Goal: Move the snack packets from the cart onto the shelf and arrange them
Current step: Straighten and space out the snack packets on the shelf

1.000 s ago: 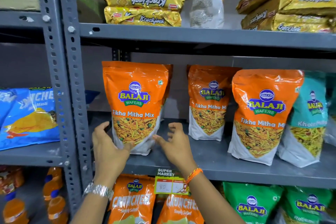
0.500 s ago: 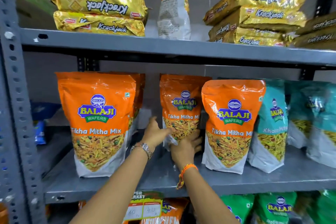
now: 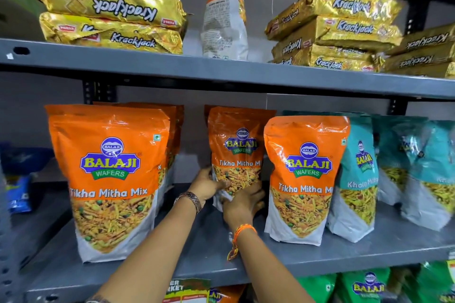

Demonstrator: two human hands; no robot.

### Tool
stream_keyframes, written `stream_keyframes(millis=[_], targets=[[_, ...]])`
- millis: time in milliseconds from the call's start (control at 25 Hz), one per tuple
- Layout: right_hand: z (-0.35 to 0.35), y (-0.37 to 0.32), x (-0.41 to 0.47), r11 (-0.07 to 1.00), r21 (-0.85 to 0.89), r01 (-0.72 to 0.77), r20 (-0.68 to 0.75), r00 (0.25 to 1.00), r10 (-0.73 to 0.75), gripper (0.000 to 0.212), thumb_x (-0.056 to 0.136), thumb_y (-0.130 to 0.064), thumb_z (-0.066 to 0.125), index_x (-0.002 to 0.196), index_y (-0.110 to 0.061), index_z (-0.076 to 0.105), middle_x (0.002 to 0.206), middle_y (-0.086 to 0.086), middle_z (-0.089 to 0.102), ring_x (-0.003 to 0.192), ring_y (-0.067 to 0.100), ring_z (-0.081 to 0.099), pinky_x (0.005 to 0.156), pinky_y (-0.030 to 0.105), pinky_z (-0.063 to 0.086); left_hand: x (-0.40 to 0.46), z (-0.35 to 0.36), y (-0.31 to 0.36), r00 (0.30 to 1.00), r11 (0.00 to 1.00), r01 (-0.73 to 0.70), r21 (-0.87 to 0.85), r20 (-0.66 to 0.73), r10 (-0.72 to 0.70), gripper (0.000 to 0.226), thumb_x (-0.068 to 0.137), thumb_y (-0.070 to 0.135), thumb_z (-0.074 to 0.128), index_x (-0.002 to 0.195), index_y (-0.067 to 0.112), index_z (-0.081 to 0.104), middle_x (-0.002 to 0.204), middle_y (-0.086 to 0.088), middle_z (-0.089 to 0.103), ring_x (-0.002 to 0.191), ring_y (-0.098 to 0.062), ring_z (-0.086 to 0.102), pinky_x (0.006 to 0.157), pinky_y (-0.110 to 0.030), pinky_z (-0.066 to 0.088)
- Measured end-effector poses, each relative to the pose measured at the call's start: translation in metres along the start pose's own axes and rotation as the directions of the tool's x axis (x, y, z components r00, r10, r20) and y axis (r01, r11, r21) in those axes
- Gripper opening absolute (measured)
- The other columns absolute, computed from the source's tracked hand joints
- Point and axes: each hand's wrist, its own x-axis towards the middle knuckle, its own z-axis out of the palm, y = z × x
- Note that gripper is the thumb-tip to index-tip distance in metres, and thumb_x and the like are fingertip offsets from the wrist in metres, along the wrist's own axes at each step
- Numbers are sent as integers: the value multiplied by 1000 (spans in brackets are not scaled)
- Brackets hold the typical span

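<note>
— Moved since a second ago? Both hands, off the front-left orange packet (image 3: pixel 112 179) and deeper in, onto the middle orange packet (image 3: pixel 237 152).

— Grip? Left hand (image 3: pixel 208 186) clasping its lower left edge, thumb across the front; right hand (image 3: pixel 242 203) closed around its lower right corner.

— Placement? Upright on the grey shelf (image 3: pixel 344 253), set back, between the front-left one and another orange packet (image 3: pixel 304 179), just beside the teal packets (image 3: pixel 357 174).

— Above? Gold Krackjack stacks (image 3: pixel 113 7).
</note>
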Motion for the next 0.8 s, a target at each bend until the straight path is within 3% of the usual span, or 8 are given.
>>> stream_keyframes(millis=[160, 280, 400, 480, 560, 640, 720, 800], targets=[[-19, -4, -23, 999, 25, 38, 53, 998, -39, 114, 82, -25, 79, 157, 3, -2, 159, 25, 17, 149, 43, 24, 122, 47, 27, -3, 2, -1, 999, 999, -4, 38, -34, 5, 35, 82, -10, 76, 93, 21, 66, 117, -20, 73, 96, -28, 72, 91, -43, 59], [-50, 8, -60, 968, 168, 185, 122, 971, -207, 92, 86, -14, 73, 158, -4, 16, 155, 18, 32, 144, 35, 38, 117, 37, 36, -10, -1, -3, 995, 997, -13, 73, -94, 20, 39, 82, -3, 78, 117, 8, 66, 124, -16, 71, 107, -27, 70, 99, -45, 56], [-98, 42, -98, 902, 317, 294, 39, 946, -322, 47, 86, -16, 72, 126, -35, 57, 121, -8, 64, 107, 4, 66, 84, 16, 54, -34, -9, -1, 974, 997, -46, 60, -221, 59, 59, 83, 8, 81, 134, 14, 51, 127, -6, 65, 107, -16, 64, 81, -21, 54], [-131, 65, -101, 878, 376, 295, -160, 954, -252, 35, 82, -16, 76, 105, -36, 60, 105, -12, 66, 86, 2, 66, 72, 22, 56, -56, -1, 4, 988, 994, -113, -3, -106, 112, 74, 69, 14, 91, 131, 19, 51, 125, -3, 65, 106, -9, 66, 72, -12, 54], [-154, 86, -86, 896, 364, 254, -296, 944, -148, 40, 81, -12, 80, 110, -27, 57, 112, 0, 62, 93, 14, 65, 83, 40, 57, -74, 23, 5, 988, 992, -112, 64, 116, 104, 103, 46, 30, 98, 136, 21, 48, 129, 0, 61, 115, -8, 63, 81, -14, 58], [-168, 98, -66, 922, 356, 152, -227, 971, -73, 56, 81, -15, 81, 128, -12, 51, 128, 11, 54, 115, 29, 60, 100, 48, 51, -85, 53, 5, 964, 960, -117, 255, 263, 48, 127, 34, 44, 97, 145, 22, 39, 140, 2, 55, 128, -15, 58, 103, -30, 55], [-173, 105, -48, 938, 329, 109, -129, 989, -69, 66, 82, -18, 81, 137, -8, 46, 138, 12, 49, 128, 32, 55, 107, 49, 47, -85, 81, 3, 963, 889, -160, 428, 266, 45, 132, 36, 53, 96, 149, 23, 34, 146, 2, 52, 134, -18, 54, 111, -41, 49], [-174, 109, -36, 941, 314, 124, -85, 991, -103, 61, 84, -18, 80, 136, -10, 49, 138, 11, 51, 128, 31, 56, 106, 49, 48, -81, 100, 1, 970, 831, -204, 518, 223, 99, 122, 43, 55, 96, 145, 24, 37, 144, 3, 55, 131, -19, 55, 107, -37, 49]])
